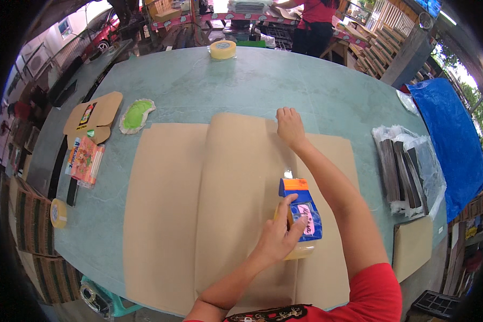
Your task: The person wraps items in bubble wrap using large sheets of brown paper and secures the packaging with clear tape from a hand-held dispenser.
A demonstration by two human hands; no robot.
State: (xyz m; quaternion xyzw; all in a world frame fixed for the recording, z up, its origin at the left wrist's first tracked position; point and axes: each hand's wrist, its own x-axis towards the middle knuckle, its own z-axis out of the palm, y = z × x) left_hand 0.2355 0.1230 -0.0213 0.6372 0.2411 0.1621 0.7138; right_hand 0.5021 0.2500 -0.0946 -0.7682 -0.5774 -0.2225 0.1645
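Note:
A large sheet of brown kraft paper (163, 214) lies on the table, and a flap of it (236, 214) is folded over the middle. In my left hand (279, 233) is a blue and orange tape dispenser (296, 196) with a roll of clear yellowish tape. The dispenser rests over the flap's right edge, its orange end pointing away from me. Farther up, my right hand (291, 127) is closed at the flap's far right corner, fingers curled at the paper's edge. A short shiny piece of tape seems to stick out ahead of the dispenser.
The green table (182, 88) holds a tape roll (222, 49) at the far edge and another (58, 213) at left. Also left are a cardboard cutout (99, 112), a green patch (137, 115) and a colourful packet (85, 161). Plastic-wrapped dark strips (400, 174) lie right; a person (314, 24) stands beyond.

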